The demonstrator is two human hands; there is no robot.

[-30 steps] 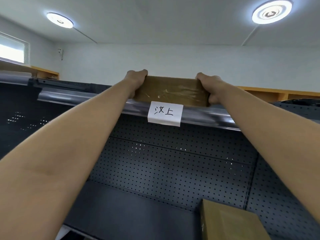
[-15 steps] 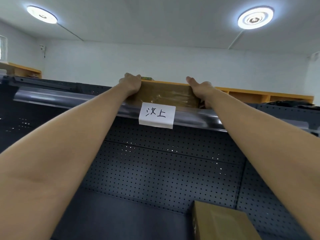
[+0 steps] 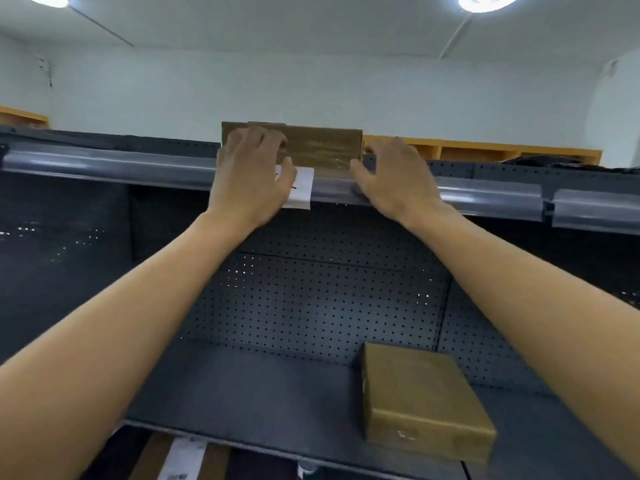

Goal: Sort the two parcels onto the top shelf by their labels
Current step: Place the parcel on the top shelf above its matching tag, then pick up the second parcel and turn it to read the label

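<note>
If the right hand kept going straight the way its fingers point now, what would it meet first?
Most likely the right end of the brown parcel on the top shelf: the right hand points up and inward, beside it. Depth is unclear, so it might slip past.

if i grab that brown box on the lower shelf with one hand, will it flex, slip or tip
The brown box probably stays stiff: its edges look straight and square. Its skin looks glossy, perhaps taped, so it may slip a little in a hand. Lying flat and low on the lower shelf, it seems unlikely to tip. Its weight cannot be told.
</note>
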